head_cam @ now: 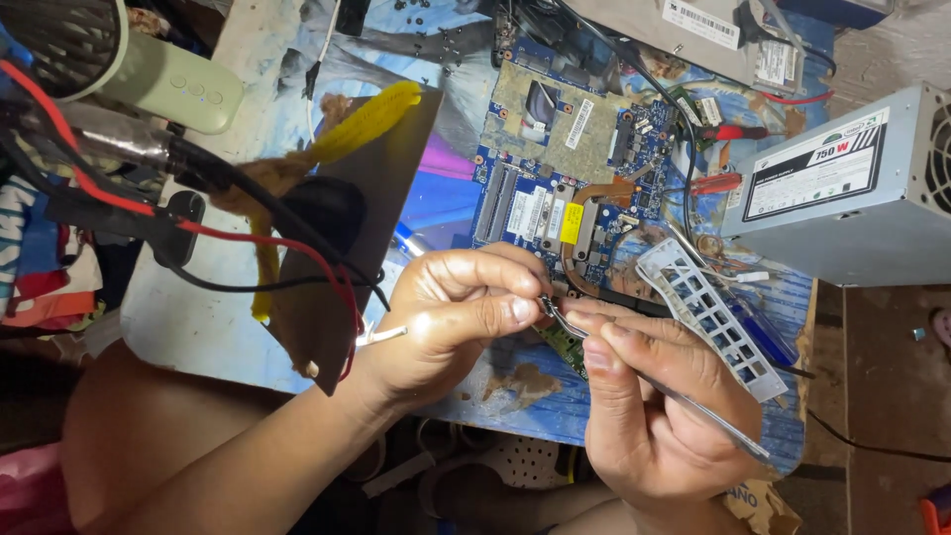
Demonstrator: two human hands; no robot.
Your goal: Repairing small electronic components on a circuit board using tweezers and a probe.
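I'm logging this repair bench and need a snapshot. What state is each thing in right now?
Left hand: pinched shut on a small part.
Right hand: closed around the tweezers.
Tweezers: held, tips at the small part.
Blue circuit board: bare, lying flat on the table.
Grey power supply: closed case, resting on its side.
Metal port shield: loose, lying by the board.
Red and black wires: draped slack across a brown panel.
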